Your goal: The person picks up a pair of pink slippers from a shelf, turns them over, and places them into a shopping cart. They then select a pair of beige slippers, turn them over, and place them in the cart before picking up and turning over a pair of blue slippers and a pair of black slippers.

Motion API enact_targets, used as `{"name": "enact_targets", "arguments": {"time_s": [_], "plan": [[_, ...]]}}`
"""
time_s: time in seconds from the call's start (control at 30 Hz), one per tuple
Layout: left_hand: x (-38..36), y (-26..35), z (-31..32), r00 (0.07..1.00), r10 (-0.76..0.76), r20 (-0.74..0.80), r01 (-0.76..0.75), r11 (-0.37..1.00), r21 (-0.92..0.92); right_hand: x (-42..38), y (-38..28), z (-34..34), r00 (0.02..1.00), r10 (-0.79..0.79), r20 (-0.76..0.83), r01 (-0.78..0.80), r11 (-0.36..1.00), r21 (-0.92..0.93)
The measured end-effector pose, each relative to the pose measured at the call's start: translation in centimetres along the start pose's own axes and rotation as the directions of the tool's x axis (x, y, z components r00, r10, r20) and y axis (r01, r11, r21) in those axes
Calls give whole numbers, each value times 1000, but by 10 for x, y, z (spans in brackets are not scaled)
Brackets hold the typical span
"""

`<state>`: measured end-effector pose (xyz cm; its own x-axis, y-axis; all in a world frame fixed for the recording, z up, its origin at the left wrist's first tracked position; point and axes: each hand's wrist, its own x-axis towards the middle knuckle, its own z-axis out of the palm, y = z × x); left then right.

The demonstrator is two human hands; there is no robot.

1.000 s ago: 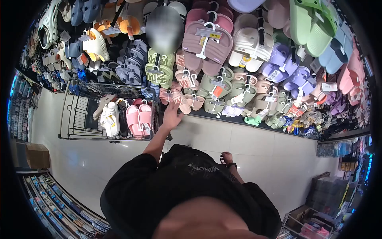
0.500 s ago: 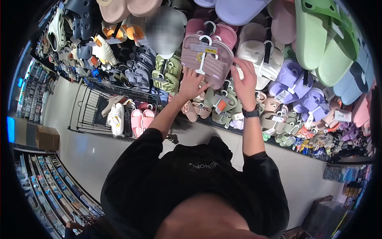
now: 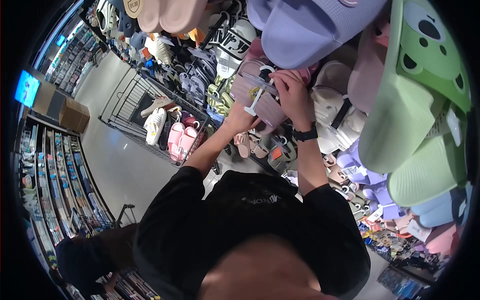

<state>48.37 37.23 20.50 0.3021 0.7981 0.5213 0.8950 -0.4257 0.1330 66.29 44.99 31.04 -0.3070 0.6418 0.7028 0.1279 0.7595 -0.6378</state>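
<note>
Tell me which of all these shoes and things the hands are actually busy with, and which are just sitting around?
In hand:
- left hand under the mauve slide pair
- right hand at its white hanger

Just sitting around:
- green bear slippers
- lilac slipper
- wire cart holding pink slides
- cardboard box

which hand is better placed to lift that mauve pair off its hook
Right, probably. The right hand already grips the top of the mauve slippers by the hanger; the left hand only supports them from below.
</note>
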Motion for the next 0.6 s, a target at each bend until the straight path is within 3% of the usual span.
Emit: {"name": "enact_targets", "arguments": {"time_s": [0.17, 0.37, 0.47, 0.5, 0.6], "plan": [[2, 1, -9, 1000, 21, -17, -20, 999, 27, -5, 4, -3, 999, 33, 33, -35, 997, 67], [3, -14, -10, 995, 89, 41, -85, 993, -82, -9, 3, -4, 996, 88, -2, -88, 995, 50], [6, -16, -24, 984, 175, 39, -172, 982, -82, -7, 1, -8, 981, 180, 76, -183, 982, 37], [6, -18, -25, 980, 195, 31, -191, 977, -100, -5, 6, -7, 952, 295, 88, -305, 939, 155], [4, -26, -25, 972, 236, 4, -233, 960, -153, 11, 8, -5, 898, 422, 123, -438, 882, 174]]}}
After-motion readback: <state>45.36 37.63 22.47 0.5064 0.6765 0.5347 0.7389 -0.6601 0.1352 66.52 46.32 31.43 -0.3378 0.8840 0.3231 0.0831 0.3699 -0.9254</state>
